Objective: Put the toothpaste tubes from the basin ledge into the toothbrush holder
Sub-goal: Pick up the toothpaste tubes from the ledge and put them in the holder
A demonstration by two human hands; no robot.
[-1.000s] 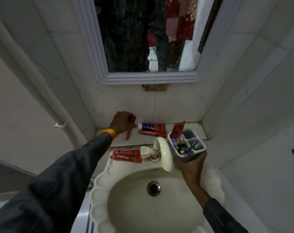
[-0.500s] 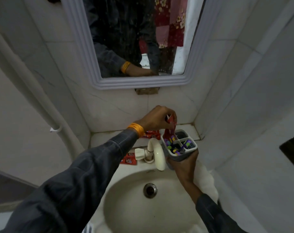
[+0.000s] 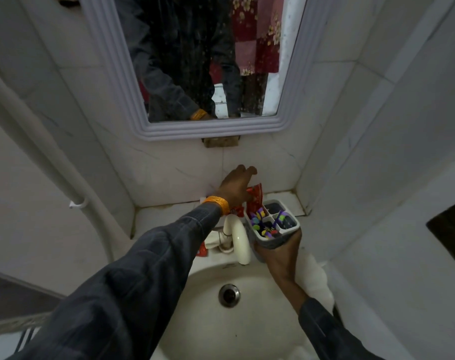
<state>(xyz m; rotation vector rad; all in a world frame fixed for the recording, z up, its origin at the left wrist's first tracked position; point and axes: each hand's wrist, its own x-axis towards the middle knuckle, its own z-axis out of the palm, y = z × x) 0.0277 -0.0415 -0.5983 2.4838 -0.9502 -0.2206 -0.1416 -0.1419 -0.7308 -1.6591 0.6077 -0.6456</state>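
At frame centre, the left hand [image 3: 236, 187], fingers spread, hovers over a light, soft red tube [image 3: 255, 201] best pinched mid-body, while the right hand [image 3: 279, 252] grips the holder [image 3: 273, 229].

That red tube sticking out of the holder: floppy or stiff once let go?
Probably floppy: the red toothpaste tube looks flattened and creased. It leans in the toothbrush holder, so it may slump against the rim. It likely stays put, since the right hand steadies the holder.

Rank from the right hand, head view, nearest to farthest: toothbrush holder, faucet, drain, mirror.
1. toothbrush holder: held in the right hand.
2. faucet: just left of it.
3. drain: below, in the basin.
4. mirror: high on the wall.
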